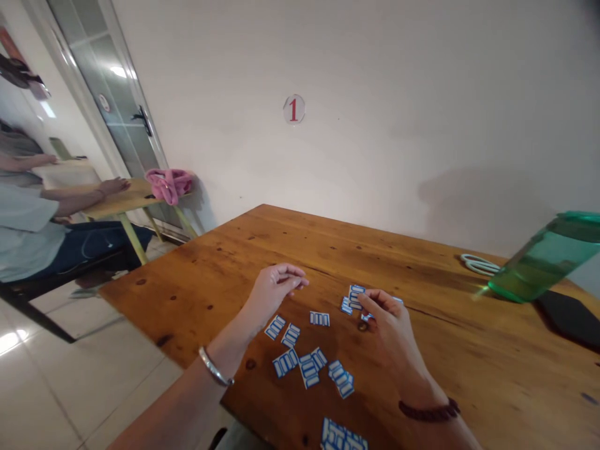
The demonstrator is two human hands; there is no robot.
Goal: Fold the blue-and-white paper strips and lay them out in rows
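Small white cards with blue bar markings lie on the wooden table between my arms. My left hand (280, 286) hovers above the table, fingers loosely bent and holding nothing. Just below it are single cards, such as a card (319, 319) lying apart from the others. Between the thumb and fingers of my right hand (387, 312) is a blue-and-white card (356, 296). Another card (346, 305) shows beside it, and more are partly hidden under that hand. Closer to me, an overlapping pair (341, 378) lies in front of a denser pile (344, 435) at the bottom edge.
A tilted green bottle (544, 262) stands at the right, near a coiled white cable (479, 264) and a dark flat object (569, 319). The wooden table (290, 240) meets the wall behind. At left, people sit by another table (124, 201) holding a pink cloth (169, 184).
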